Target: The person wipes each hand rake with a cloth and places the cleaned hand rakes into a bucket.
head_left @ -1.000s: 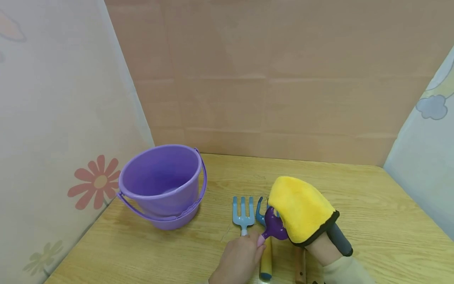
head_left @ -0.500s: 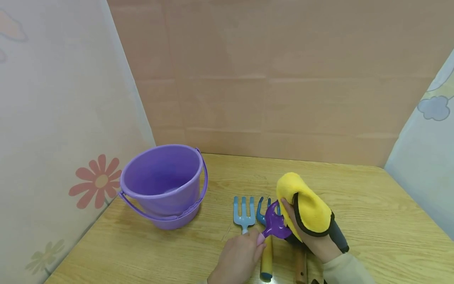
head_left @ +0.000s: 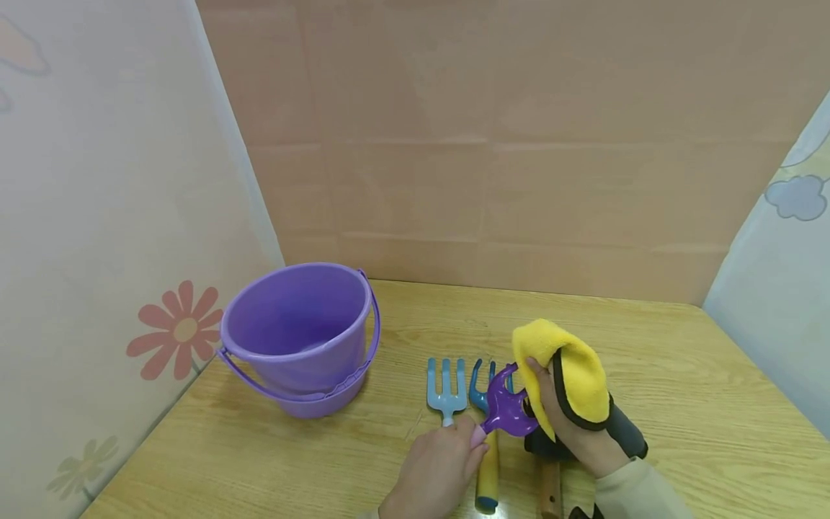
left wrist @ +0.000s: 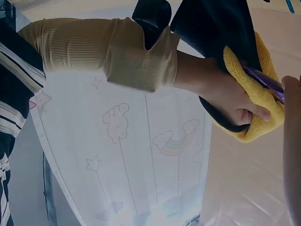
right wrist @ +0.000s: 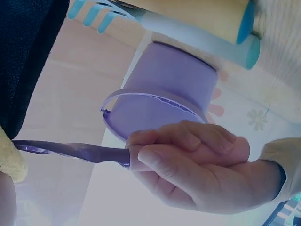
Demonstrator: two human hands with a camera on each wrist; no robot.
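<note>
My left hand (head_left: 434, 461) grips the pink handle (right wrist: 241, 149) of a small purple garden fork (head_left: 508, 409), held above the other tools. The fork's head points up and to the right, its far part hidden by a yellow cloth (head_left: 586, 382) with black edging and a dark back. In my right hand (head_left: 567, 418) the cloth is bunched and pinched against the fork's head. The left wrist view shows the purple head (left wrist: 263, 84) tucked in a fold of the cloth. Under the hands lie a light blue fork (head_left: 447, 393) and a blue claw rake with a yellow handle (head_left: 488, 472).
A purple bucket (head_left: 344, 360) stands at the left, its handle hanging down in front. A wooden tool handle (head_left: 550, 494) lies below the right hand, its head hidden. Wood-patterned table surface (head_left: 687, 382) extends to the right. Covered walls surround the table.
The cloth, which covered my right hand, is folded back and the hand shows. My right hand has shifted slightly right. The fork's head has turned a little; my left hand stays nearly in place.
</note>
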